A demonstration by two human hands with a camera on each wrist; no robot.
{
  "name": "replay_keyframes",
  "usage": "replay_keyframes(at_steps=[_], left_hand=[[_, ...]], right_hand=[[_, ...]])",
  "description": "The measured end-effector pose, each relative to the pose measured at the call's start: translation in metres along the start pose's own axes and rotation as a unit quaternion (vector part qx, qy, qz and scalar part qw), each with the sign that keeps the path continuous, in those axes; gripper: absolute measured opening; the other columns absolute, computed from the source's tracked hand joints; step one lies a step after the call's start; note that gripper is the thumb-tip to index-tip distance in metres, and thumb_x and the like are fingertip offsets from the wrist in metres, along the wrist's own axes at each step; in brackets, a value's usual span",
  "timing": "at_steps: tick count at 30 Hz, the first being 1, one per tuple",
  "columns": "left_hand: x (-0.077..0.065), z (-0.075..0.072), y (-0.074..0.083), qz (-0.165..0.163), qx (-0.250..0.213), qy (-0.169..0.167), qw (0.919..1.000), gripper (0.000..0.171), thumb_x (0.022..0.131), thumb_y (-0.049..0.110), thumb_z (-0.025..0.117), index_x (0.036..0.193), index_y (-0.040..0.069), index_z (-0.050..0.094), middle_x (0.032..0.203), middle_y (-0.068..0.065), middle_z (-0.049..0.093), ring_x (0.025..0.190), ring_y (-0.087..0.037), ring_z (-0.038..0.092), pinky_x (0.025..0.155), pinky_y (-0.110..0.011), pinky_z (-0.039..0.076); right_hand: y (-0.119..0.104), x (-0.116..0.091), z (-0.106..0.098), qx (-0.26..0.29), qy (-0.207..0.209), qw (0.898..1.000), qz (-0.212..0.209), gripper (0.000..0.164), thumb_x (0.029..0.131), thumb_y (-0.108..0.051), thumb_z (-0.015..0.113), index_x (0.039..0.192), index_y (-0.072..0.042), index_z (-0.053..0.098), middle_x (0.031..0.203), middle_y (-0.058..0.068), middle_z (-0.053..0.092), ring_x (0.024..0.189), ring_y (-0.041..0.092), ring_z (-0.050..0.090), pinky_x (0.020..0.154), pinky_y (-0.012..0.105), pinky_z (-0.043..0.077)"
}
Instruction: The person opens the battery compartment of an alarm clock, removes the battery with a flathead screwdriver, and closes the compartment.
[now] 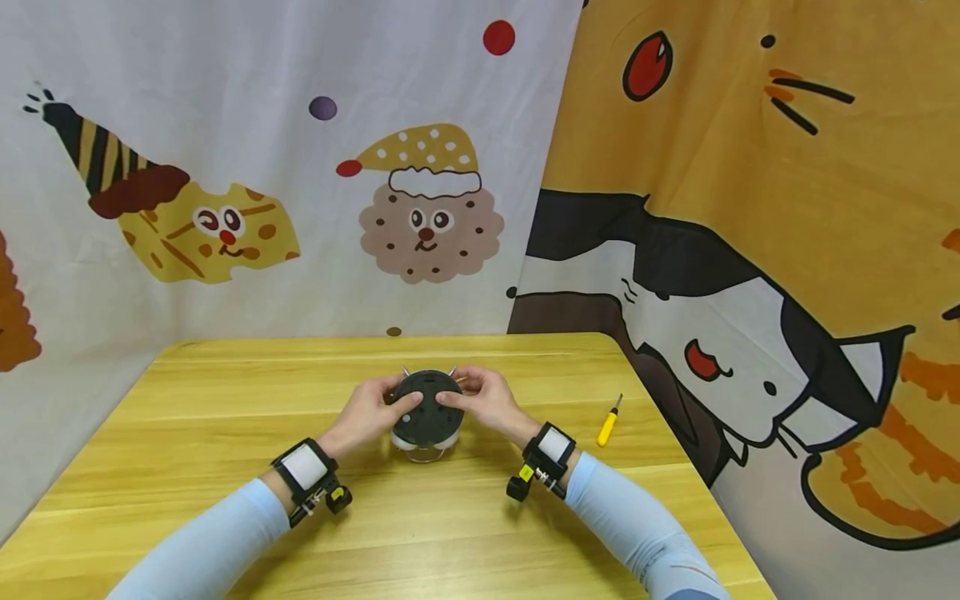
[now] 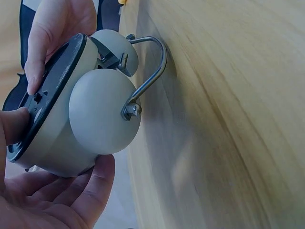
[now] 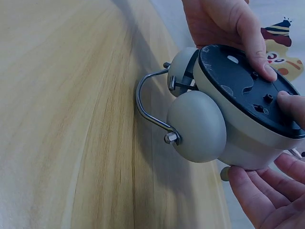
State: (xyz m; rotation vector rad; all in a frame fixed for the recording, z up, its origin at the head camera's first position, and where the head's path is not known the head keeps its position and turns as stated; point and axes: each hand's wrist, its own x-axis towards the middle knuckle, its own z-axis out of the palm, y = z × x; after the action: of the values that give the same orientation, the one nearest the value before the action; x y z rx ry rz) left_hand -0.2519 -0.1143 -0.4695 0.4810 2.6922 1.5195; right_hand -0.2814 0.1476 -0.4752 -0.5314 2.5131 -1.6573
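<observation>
A twin-bell alarm clock (image 1: 426, 421) is held between both hands above the table, its black back (image 3: 233, 78) turned up towards the head camera. My left hand (image 1: 371, 414) grips one side, thumb on the back and fingers underneath. From the opposite side my right hand (image 1: 491, 402) holds it likewise, its thumb also pressing on the back. Two pale bells (image 2: 102, 112) and a curved metal handle (image 2: 159, 62) point towards my body. Thin metal legs (image 1: 406, 371) stick out at the far side. The dial is hidden in every view.
A yellow-handled screwdriver (image 1: 607, 427) lies on the wooden table (image 1: 247, 400) to the right, its shaft pointing away. Behind the table hangs a cloth (image 1: 262, 50) printed with cartoon figures, and it continues along the right side.
</observation>
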Motion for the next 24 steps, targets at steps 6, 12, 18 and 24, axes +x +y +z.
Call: replay_keyframes(at_steps=[6, 12, 18, 24], left_hand=[[0.003, 0.001, -0.005, 0.004, 0.003, 0.001, 1.0000, 0.052, 0.112, 0.043, 0.071, 0.146, 0.004, 0.072, 0.129, -0.017, 0.083, 0.106, -0.020, 0.080, 0.091, -0.039, 0.066], [0.005, 0.000, -0.010, -0.007, 0.010, 0.013, 0.9999, 0.044, 0.111, 0.044, 0.071, 0.136, 0.008, 0.077, 0.119, -0.012, 0.085, 0.100, -0.016, 0.079, 0.087, -0.033, 0.062], [0.006, -0.001, -0.011, -0.016, 0.024, 0.015, 0.9995, 0.044, 0.112, 0.045, 0.070, 0.134, 0.008, 0.078, 0.119, -0.012, 0.085, 0.104, -0.020, 0.078, 0.089, -0.035, 0.061], [0.006, -0.002, -0.014, -0.026, 0.038, 0.017, 0.9988, 0.047, 0.112, 0.046, 0.069, 0.133, 0.005, 0.079, 0.120, -0.015, 0.085, 0.104, -0.022, 0.079, 0.087, -0.037, 0.061]], right_hand=[[0.002, 0.004, 0.002, -0.005, 0.001, 1.000, 0.011, 0.044, 0.099, -0.037, 0.089, 0.132, -0.010, 0.077, 0.111, 0.015, 0.086, 0.092, 0.014, 0.080, 0.085, 0.046, 0.069], [0.000, 0.009, 0.006, -0.019, 0.005, 1.000, 0.023, 0.049, 0.099, -0.041, 0.087, 0.134, -0.009, 0.077, 0.109, 0.013, 0.086, 0.091, 0.015, 0.079, 0.080, 0.036, 0.066], [0.000, 0.014, 0.010, -0.002, -0.006, 0.999, 0.043, 0.049, 0.098, -0.039, 0.089, 0.133, -0.006, 0.079, 0.106, 0.015, 0.087, 0.084, 0.014, 0.081, 0.083, 0.052, 0.070], [0.002, 0.017, 0.012, -0.001, -0.008, 0.999, 0.053, 0.049, 0.097, -0.042, 0.090, 0.132, -0.009, 0.082, 0.104, 0.011, 0.088, 0.081, 0.013, 0.082, 0.081, 0.051, 0.071]])
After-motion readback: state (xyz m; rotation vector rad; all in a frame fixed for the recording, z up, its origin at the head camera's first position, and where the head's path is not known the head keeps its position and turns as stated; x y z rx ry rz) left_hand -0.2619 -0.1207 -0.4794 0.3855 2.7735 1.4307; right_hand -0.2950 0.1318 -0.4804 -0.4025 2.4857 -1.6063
